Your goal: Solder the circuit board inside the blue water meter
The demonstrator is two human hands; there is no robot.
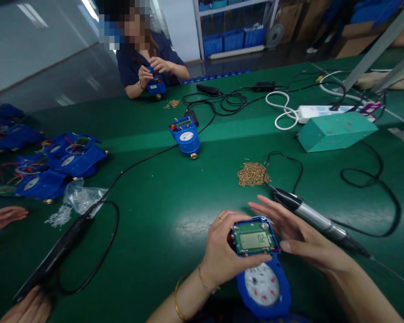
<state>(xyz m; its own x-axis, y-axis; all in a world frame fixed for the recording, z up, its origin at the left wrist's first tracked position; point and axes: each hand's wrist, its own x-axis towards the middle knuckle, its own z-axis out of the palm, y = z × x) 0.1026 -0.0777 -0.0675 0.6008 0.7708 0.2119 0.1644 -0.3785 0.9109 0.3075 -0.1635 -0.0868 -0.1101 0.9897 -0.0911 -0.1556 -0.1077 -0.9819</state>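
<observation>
Close to the camera, at the near edge of a green tabletop (161,215), the left hand (222,255) clasps a blue water meter (261,269) from its left side, thumb laid across its middle. The right hand (298,237) rests against the meter's right side, fingers spread flat and open. An electric screwdriver (309,216) lies across the back of the right hand, its black cord looping away to the right. The meter shows a green circuit board with a grey display reading "02" above a round white dial with red marks.

Left of the hands is a broad stretch of bare green surface. Just beyond them lies a small heap of brass screws (253,174). At the left edge, another person's hands flank a second black screwdriver (54,255), near a plastic bag (82,197) and stacked blue meters (60,163). Mid-table stands another meter (186,134); to the right, a green box (335,130). At the far edge a seated person holds a meter.
</observation>
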